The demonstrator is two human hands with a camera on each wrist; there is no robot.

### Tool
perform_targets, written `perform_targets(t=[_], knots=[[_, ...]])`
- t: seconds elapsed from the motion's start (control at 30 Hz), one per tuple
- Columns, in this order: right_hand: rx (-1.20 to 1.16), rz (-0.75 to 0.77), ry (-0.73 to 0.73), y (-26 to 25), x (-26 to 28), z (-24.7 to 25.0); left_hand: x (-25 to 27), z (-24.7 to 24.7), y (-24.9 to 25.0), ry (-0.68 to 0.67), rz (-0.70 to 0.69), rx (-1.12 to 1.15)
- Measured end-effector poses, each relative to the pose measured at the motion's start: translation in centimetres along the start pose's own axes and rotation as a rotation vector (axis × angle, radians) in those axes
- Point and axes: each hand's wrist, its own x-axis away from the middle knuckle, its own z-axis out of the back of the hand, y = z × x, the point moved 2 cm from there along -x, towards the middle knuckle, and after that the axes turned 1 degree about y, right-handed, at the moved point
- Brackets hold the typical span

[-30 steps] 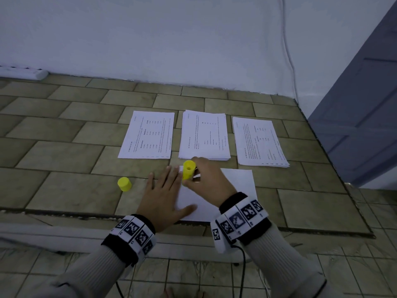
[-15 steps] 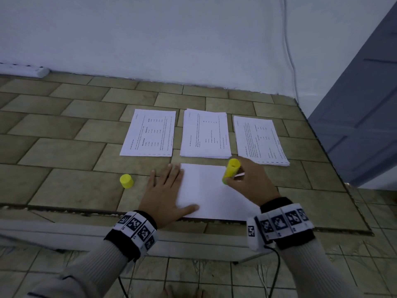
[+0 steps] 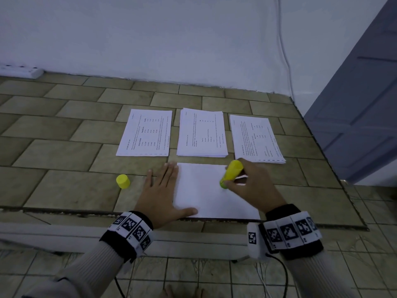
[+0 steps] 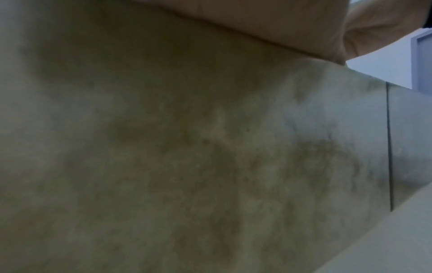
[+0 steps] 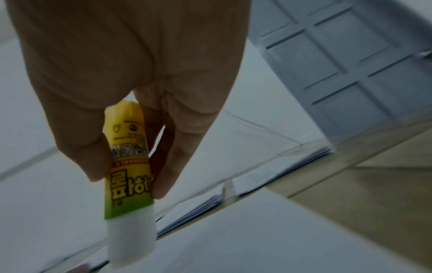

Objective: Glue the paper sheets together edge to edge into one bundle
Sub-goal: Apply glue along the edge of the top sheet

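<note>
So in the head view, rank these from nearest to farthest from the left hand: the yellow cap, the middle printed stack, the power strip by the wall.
From the left hand:
1. Yellow cap, just to its left.
2. Middle printed stack, ahead and right.
3. Power strip, far left against the wall.

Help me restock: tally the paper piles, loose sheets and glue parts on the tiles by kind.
Printed paper stacks: 3
Blank sheet: 1
Glue stick: 1
Yellow cap: 1
Total: 6
</note>
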Motion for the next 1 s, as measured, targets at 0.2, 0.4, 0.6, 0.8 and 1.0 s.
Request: perform_targets(t=[0.2, 0.4, 0.6, 0.8, 1.0], knots=[[-0.017, 0.083, -0.232, -2.9, -0.5, -5.8, 0.0, 0.0, 0.0, 0.008, -0.023, -0.021], [0.073, 0.136, -0.320, -4.1, -0.9, -8.1, 0.0, -0.1, 0.1, 0.045, -0.061, 0.011], [0.089, 0.139, -0.316, -3.3, -0.6, -7.3, 0.0, -0.2, 0.2, 0.059, -0.060, 0.009], [0.052, 0.084, -0.275, -1.1, 0.4, -3.4, 0.0, 0.1, 0.1, 0.000, -0.007, -0.034], [0.014, 0.067, -0.224, 0.8, 2.2, 0.9, 0.1, -0.1, 0.0, 0.000, -0.014, -0.029]])
